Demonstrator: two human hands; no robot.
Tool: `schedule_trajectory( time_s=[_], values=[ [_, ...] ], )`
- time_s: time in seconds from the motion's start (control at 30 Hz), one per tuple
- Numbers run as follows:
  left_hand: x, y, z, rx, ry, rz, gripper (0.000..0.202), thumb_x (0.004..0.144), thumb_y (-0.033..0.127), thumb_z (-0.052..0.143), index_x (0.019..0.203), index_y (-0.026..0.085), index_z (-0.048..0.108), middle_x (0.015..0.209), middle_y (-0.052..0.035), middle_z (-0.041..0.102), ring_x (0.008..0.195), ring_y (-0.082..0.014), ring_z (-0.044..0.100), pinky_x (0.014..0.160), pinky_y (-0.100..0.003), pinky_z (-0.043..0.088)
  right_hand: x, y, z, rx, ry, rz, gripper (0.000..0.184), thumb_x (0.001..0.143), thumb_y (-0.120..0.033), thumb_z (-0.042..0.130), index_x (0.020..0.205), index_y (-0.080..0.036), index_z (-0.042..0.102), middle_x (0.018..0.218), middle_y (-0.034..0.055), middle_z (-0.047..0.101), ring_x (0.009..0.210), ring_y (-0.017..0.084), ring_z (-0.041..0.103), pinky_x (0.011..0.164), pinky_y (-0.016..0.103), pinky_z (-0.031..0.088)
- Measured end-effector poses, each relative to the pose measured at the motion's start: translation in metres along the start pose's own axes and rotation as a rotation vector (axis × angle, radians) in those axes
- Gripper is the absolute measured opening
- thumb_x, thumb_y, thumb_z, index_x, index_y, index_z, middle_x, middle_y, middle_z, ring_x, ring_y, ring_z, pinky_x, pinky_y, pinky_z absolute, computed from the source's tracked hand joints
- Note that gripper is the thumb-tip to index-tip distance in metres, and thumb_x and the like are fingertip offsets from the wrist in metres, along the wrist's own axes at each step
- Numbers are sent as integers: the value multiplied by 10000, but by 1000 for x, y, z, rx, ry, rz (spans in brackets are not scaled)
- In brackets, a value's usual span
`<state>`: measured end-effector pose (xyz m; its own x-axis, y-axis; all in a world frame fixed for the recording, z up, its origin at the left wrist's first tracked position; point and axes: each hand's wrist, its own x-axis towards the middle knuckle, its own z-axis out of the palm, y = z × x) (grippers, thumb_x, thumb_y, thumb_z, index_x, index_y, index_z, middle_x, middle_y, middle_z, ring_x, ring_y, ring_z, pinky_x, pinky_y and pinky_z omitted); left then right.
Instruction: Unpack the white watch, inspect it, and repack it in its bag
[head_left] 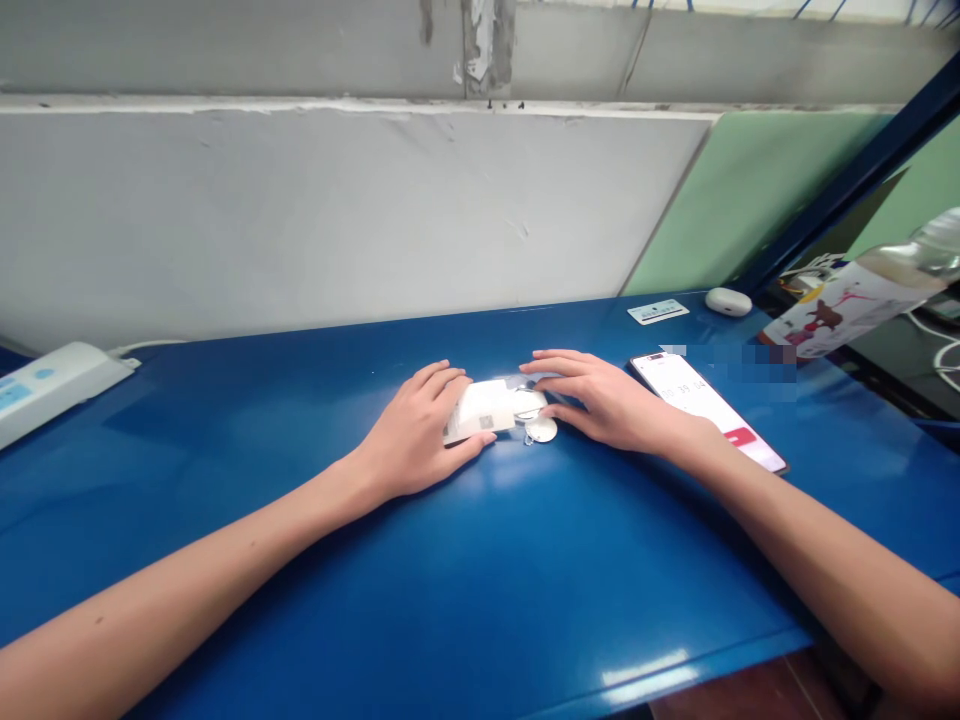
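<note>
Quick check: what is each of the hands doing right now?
Left hand: curled around the small white box, gripping it.
Right hand: open, fingers resting flat at the box's end.

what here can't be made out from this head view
- Small white packet: print too small to read; left hand covers its near end.
- Phone screen: digits too small; blurred patch masks its top corner.
- Bottle: cut off by right edge.
- Right hand: fingertips hide the packet's clear end.
</note>
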<state>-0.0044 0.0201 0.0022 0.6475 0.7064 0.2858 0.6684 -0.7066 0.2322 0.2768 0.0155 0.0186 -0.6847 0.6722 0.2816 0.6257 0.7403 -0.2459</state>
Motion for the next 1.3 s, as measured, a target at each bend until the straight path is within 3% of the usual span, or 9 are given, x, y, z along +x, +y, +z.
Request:
schedule_trajectory(
  time_s=[0.2, 0.47, 0.77, 0.9, 1.1, 1.3],
  values=[
    [0, -1, 1, -28, -28, 3, 639, 911, 580, 559, 1303, 76, 544, 1360, -218, 571, 1350, -404, 434, 1104, -553, 395, -2, -3, -4, 68, -4, 116, 277, 923, -314, 621, 1145, -169, 701, 1394, 155, 595, 1290, 314, 558, 1051, 483, 496],
    [-2, -2, 2, -45, -24, 37, 649, 894, 569, 589, 1318, 82, 537, 1376, -222, 560, 1352, -407, 436, 1099, -570, 394, 2, -17, 11, 124, -40, 98, 373, 937, -359, 606, 1245, -156, 667, 1495, 189, 494, 1355, 349, 487, 1074, 536, 456],
    [-1, -3, 3, -32, -18, 25, 632, 895, 559, 590, 1301, 78, 543, 1362, -214, 570, 1342, -405, 445, 1099, -553, 401, -2, -11, 1, 112, -27, 127, 318, 921, -344, 598, 1177, -179, 688, 1378, 174, 598, 1270, 329, 562, 1010, 490, 505],
    [-1, -3, 4, -55, 1, 29, 589, 883, 541, 611, 1290, 120, 545, 1343, -193, 583, 1333, -399, 460, 1098, -555, 402, -1, -9, 7, 93, -26, 131, 385, 943, -381, 577, 1260, -172, 642, 1352, 178, 616, 1250, 337, 570, 1026, 513, 486],
    [-1, -3, 2, -62, -6, 32, 575, 886, 528, 612, 1279, 113, 548, 1332, -196, 588, 1330, -398, 459, 1102, -548, 397, -1, -10, 11, 86, -12, 111, 290, 975, -310, 530, 1206, -168, 633, 1292, 167, 638, 1165, 316, 604, 979, 485, 516],
    [-1, -2, -1, -71, -29, 7, 578, 896, 516, 599, 1290, 97, 550, 1332, -205, 587, 1331, -394, 457, 1110, -544, 390, -3, 2, 1, 12, 107, 191, 255, 992, -262, 476, 1204, -164, 577, 1265, 177, 622, 1152, 320, 597, 966, 491, 518]
  ],
)
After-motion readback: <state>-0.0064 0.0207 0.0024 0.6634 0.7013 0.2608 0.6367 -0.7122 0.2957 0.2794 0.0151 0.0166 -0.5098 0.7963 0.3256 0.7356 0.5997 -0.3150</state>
